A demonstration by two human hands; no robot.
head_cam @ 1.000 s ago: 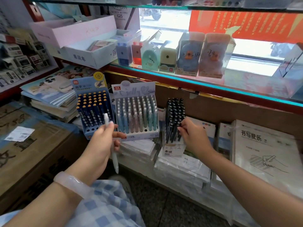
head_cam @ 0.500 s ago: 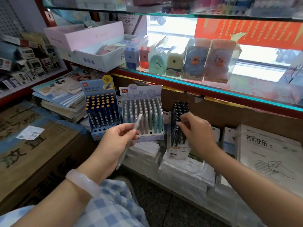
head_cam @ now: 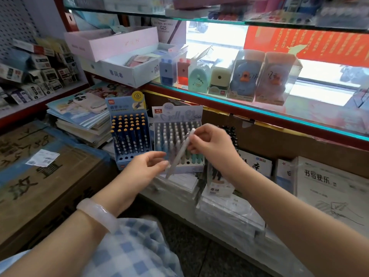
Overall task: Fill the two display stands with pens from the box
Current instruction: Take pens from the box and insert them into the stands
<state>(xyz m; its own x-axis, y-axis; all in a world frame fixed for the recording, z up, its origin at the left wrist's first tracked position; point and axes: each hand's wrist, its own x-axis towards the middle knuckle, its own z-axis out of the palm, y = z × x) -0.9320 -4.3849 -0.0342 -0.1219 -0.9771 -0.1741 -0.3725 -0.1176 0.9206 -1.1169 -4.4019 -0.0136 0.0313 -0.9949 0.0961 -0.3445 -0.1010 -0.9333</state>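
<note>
A pale grey pen (head_cam: 178, 154) slants in front of the two display stands. My right hand (head_cam: 211, 145) pinches its upper half. My left hand (head_cam: 146, 166) is just left of the pen's lower part with thumb and fingers apart, its fingertips next to the barrel. The blue stand (head_cam: 128, 136) holds dark blue pens with orange tops and has some bare holes in its front row. The pale stand (head_cam: 177, 145) holds pastel pens. The box of black pens (head_cam: 232, 134) stands behind my right hand, largely hidden by it.
A big cardboard carton (head_cam: 40, 176) fills the left. Stacked booklets (head_cam: 79, 120) lie behind the blue stand. Plastic-wrapped paper packs (head_cam: 229, 212) carry the stands. A glass shelf (head_cam: 259, 114) with boxed sharpeners juts out above. White booklets (head_cam: 329, 186) lie at right.
My right hand left the box of black pens, moved left and took hold of the pale pen's upper half. My left hand loosened its hold on the pen.
</note>
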